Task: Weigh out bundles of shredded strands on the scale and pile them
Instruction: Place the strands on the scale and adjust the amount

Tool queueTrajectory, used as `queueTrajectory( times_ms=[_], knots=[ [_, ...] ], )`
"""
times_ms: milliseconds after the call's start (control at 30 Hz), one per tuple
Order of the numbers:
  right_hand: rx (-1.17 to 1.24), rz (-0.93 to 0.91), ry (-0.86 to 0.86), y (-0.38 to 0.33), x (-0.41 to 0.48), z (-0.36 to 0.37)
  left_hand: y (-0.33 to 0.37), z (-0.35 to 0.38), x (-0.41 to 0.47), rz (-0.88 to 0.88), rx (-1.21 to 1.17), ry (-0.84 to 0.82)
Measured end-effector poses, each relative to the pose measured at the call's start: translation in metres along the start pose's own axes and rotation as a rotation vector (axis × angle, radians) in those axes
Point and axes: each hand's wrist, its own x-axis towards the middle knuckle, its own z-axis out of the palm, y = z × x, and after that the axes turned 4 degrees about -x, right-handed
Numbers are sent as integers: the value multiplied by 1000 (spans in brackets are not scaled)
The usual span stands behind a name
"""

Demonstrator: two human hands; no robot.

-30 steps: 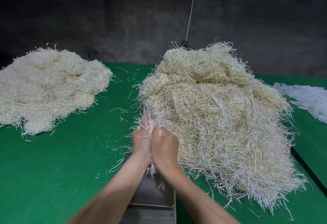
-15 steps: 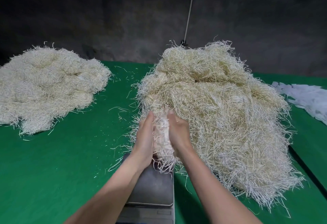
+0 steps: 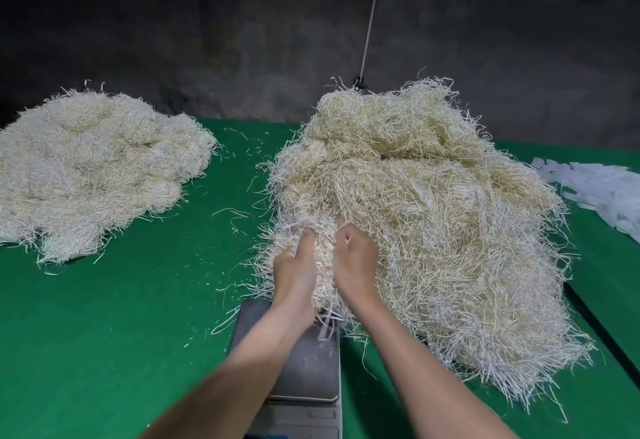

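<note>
A big loose heap of pale shredded strands (image 3: pixel 433 216) covers the right half of the green table. At its near left edge my left hand (image 3: pixel 294 268) and my right hand (image 3: pixel 355 262) grip a bundle of strands (image 3: pixel 323 251) between them, fingers dug into it. The bundle's lower ends hang over the far edge of the grey metal scale (image 3: pixel 308 362), whose pan lies under my forearms. A second, flatter pile of strands (image 3: pixel 90 168) lies at the far left.
Loose strands are scattered on the green table (image 3: pixel 121 334) between the two piles. White paper pieces (image 3: pixel 602 189) lie at the right edge. A dark wall and a thin white pole (image 3: pixel 370 19) stand behind the table.
Both hands moved forward from above the scale into the edge of the big heap. They spread slightly apart, and the bundle between them grew.
</note>
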Motion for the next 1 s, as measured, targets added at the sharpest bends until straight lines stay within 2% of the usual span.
queueTrajectory(
  times_ms=[67, 133, 200, 267, 300, 400, 467, 567, 600, 700, 767, 800, 833, 900, 933, 1000],
  knots=[
    [-58, -104, 55, -2, -13, 6, 12, -3, 2, -8, 33, -36],
    [-101, -177, -1, -6, -33, 15, 22, -7, 10, 20, -14, 17],
    [-150, -117, -102, 4, -23, 12, 18, -8, -1, 17, -29, 20],
    [-43, 22, -148, 8, -3, -1, 9, -3, -15, 38, 27, 0],
    [-23, 31, -138, 7, -2, -2, 8, -2, -16, 55, 35, -2],
    [-152, -74, -86, -11, -27, 11, 23, -4, 3, 125, 46, 64],
    [-132, -99, -115, -7, -30, 13, 18, -8, 10, 97, 49, 74],
    [0, 7, -205, 7, -14, -1, 1, -8, 11, -66, 57, -15],
    [44, 66, -239, 8, -15, -5, 1, -10, 13, -59, 78, 4],
    [290, 235, -372, 14, -26, -8, 15, -24, 27, 99, 128, 109],
    [496, 297, -341, 18, -31, -17, 23, -32, 28, 173, 281, 185],
    [528, 261, -308, 16, -30, -21, 21, -32, 26, 229, 339, 189],
    [477, 186, -303, 12, -27, -21, 16, -30, 25, 298, 397, 135],
    [325, 49, -378, -7, -19, -13, 8, -15, 14, 296, 401, -56],
    [270, 31, -398, -14, -13, -10, 6, -9, 9, 243, 356, -144],
    [294, 134, -296, -18, 6, -9, 12, -8, 2, 138, 101, -272]
  ],
)
